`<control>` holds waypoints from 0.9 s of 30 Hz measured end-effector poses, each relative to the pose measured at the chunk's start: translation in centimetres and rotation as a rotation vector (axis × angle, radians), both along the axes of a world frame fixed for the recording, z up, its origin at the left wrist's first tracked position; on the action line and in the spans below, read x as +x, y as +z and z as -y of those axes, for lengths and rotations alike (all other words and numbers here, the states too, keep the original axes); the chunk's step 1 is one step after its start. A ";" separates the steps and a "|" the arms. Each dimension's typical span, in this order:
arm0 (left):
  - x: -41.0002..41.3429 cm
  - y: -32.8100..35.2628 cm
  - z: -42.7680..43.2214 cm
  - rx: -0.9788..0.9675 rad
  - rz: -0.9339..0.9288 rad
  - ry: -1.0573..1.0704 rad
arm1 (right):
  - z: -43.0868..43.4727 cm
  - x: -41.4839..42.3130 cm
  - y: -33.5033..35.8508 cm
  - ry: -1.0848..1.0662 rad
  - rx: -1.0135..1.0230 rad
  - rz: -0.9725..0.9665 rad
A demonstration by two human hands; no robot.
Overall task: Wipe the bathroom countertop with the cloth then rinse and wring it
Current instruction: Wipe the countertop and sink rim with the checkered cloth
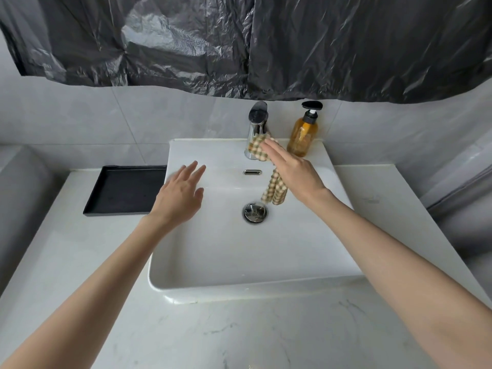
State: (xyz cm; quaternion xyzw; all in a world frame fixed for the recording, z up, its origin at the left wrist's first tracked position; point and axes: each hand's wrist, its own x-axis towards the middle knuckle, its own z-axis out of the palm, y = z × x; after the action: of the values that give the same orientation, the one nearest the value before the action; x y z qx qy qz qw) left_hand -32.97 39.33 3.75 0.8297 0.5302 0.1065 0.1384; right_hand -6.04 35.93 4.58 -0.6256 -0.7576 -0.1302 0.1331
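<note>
1. Currently, head view, cloth: I see the checked cloth (pixel 257 148) pressed against the foot of the faucet (pixel 257 115). Its loose tail hangs into the sink (pixel 239 284), ending just above the drain (pixel 255 213). I judge this keeps drips inside the basin.
2. Right hand (pixel 295 171): the fingers are straight and laid flat on the cloth. The thumb is hidden, so I cannot tell whether it pinches from beneath.
3. Left hand (pixel 178 198): it is released, fingers spread, grasping nothing, at the sink's left rim. I judge it a brace, though contact is unclear.
4. Soap bottle (pixel 303 137): it stands just beside the faucet, near the right fingertips, so there is a tipping risk.
5. Countertop (pixel 186 336): no water is visibly running. I judge rinsing and wringing not yet done.
</note>
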 end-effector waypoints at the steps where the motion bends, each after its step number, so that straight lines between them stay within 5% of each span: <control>1: 0.3 0.3 0.0 -0.002 0.014 -0.005 | 0.3 0.4 0.2 -0.002 0.003 -0.029; 7: 4.4 3.9 -1.3 -0.009 0.325 -0.032 | 1.8 2.1 3.2 -0.084 0.135 -0.483; 15: 11.0 7.5 -3.9 -0.472 0.815 0.023 | -0.3 3.5 6.8 -0.210 0.186 -0.680; 27: 11.7 7.5 -3.8 -0.532 0.939 0.071 | -4.8 2.0 8.5 -0.154 0.080 -0.713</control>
State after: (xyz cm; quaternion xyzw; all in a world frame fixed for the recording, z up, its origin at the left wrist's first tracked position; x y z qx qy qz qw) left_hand -21.28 43.14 11.28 0.6105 0.4479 0.3324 0.5622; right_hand -4.08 40.73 13.06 -0.6813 -0.6084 0.0567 0.4031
